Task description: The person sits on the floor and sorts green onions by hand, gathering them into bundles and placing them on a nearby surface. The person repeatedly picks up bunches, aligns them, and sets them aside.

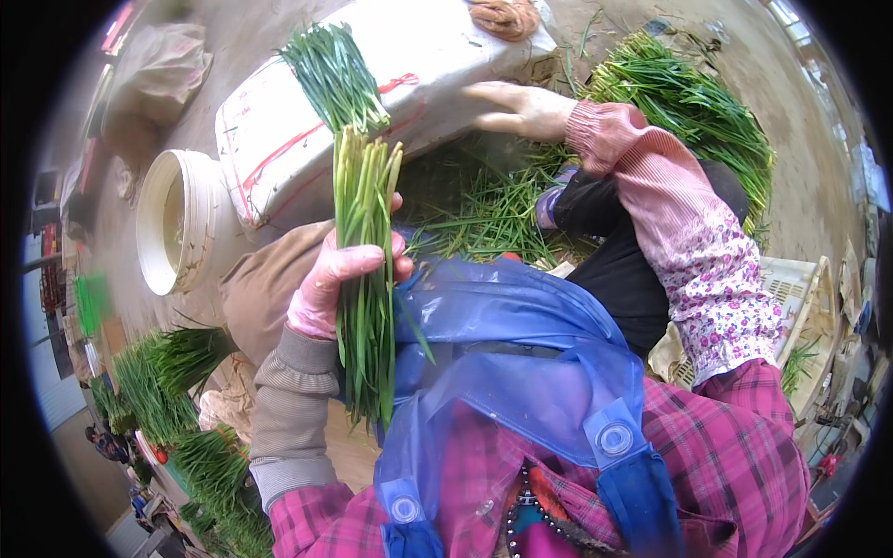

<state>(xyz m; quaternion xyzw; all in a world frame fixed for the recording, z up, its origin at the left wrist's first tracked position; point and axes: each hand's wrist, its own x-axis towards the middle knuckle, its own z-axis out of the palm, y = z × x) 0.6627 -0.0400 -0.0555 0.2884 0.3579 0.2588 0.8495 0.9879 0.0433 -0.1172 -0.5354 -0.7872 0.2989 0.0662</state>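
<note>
My left hand, in a thin pinkish glove, is closed around a bunch of garlic chives. The pale cut ends point away from me and the green leaves hang towards my apron. My right hand is extended over the near edge of a white wrapped block, fingers spread and holding nothing; it is slightly blurred. Another bunch of chives lies on that block, its stem ends close to those of the held bunch. Right of my right hand is a large heap of chives.
A white plastic bucket stands left of the block. Loose leaves litter the ground before my blue apron. Tied chive bundles are at the lower left. Coiled brown cord rests on the block; a plastic crate is at right.
</note>
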